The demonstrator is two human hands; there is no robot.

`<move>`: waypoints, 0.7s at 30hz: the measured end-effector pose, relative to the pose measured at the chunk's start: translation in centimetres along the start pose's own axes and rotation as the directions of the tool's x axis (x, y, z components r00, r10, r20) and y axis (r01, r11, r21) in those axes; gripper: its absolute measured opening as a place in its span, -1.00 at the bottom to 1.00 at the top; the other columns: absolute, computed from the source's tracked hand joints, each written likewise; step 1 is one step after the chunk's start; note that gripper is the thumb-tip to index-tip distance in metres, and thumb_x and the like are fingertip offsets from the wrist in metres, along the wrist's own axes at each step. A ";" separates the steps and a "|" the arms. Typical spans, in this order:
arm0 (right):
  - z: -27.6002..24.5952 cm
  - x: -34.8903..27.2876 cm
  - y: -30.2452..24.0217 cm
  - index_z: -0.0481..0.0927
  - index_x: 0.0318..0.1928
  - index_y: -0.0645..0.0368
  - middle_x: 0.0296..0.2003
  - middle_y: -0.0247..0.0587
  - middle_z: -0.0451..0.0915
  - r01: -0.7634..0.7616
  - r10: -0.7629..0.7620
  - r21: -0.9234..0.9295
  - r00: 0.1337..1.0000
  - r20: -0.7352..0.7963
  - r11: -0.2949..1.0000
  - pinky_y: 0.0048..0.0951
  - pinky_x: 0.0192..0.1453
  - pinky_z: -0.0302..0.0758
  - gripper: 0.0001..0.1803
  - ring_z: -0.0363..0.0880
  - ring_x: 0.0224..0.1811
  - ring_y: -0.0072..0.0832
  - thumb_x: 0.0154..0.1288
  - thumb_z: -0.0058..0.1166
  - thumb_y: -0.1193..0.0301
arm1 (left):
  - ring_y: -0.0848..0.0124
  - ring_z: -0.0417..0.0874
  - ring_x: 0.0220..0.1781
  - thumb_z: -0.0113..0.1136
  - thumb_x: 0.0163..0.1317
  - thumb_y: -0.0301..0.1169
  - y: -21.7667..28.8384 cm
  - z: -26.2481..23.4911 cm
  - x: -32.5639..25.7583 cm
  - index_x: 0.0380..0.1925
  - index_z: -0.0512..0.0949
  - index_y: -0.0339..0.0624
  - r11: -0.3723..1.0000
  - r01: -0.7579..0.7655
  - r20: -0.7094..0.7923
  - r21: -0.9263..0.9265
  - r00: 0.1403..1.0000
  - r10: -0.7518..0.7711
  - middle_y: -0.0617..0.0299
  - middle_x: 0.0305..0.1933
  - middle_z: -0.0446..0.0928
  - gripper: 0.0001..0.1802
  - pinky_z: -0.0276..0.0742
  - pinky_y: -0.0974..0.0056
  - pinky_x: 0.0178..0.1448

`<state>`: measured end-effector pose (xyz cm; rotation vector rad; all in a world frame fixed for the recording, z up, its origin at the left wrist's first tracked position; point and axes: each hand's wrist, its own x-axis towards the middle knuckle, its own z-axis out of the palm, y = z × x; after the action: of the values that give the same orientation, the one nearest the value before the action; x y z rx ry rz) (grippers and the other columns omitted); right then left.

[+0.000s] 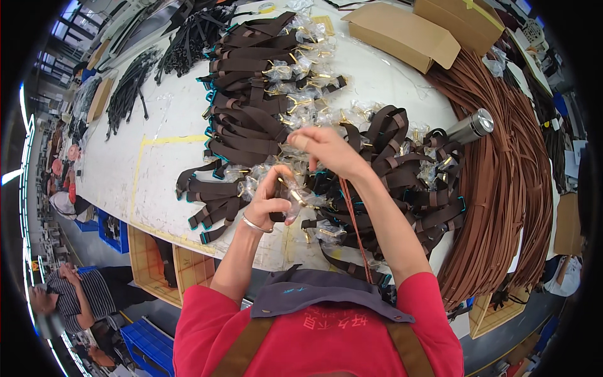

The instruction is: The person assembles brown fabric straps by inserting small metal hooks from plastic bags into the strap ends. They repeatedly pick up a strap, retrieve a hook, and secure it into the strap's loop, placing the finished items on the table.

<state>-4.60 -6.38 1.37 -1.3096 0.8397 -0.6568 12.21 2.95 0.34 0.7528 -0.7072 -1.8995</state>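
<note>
My left hand [269, 200], with a bangle at its wrist, is curled around a dark brown strap whose gold-coloured metal fitting [298, 197] is wrapped in clear plastic. Just above and to the right, my right hand [326, 149] is closed, thumb and fingers pressed together; what is between them, if anything, I cannot make out. A thin reddish-brown cord [355, 220] runs down beside my right forearm; its upper end is hidden. Beyond my hands lies a row of brown straps [248, 103] with blue-edged ends and plastic-wrapped fittings. More straps [408, 188] are heaped to the right.
Long brown strips [496, 182] cover the table's right side, with a metal flask [471, 127] beside them. Open cardboard boxes [402, 31] stand at the back. Black straps [132, 88] lie far left on the white table [173, 160]. Wooden crates [151, 264] sit below its edge.
</note>
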 end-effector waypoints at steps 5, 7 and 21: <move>-0.8 0.0 3.1 0.51 -0.13 0.24 -0.39 -0.33 0.53 -0.042 0.117 -0.257 0.951 0.284 0.966 -0.58 -0.56 0.34 -0.63 0.39 -0.59 -0.67 0.18 -0.04 0.21 | 0.44 0.40 -0.71 0.03 -0.33 -0.69 3.0 -1.2 -0.9 0.03 0.15 -0.15 0.949 0.099 -0.099 0.300 0.992 -0.072 0.07 -0.35 0.39 -0.25 0.32 0.40 -0.74; -0.7 -0.9 2.9 0.51 -0.15 0.25 -0.43 -0.22 0.55 0.095 0.011 -0.355 0.958 0.286 0.930 -0.50 -0.49 0.41 -0.63 0.46 -0.55 -0.58 0.12 -0.01 0.23 | 0.42 0.37 -0.77 0.05 -0.34 -0.67 3.6 -1.6 -1.0 0.05 0.11 -0.11 0.939 0.114 -0.090 0.325 0.992 -0.089 0.07 -0.41 0.40 -0.21 0.31 0.39 -0.74; 2.3 -2.5 4.6 0.45 -0.15 0.24 -0.21 -0.20 0.44 0.229 -0.698 -0.963 0.713 0.065 0.144 -0.55 -0.44 0.46 -0.58 0.46 -0.37 -0.46 -0.14 0.10 0.43 | 0.40 0.40 -0.64 0.02 -0.18 -0.66 0.6 -1.7 -3.4 0.16 0.15 -0.11 0.977 0.190 -0.125 -0.094 0.972 -0.201 0.08 -0.40 0.38 -0.24 0.36 0.31 -0.65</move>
<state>-4.25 -2.30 -2.65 -2.7313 1.2340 -1.0476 15.01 5.53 0.37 0.9168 -0.4833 -2.0197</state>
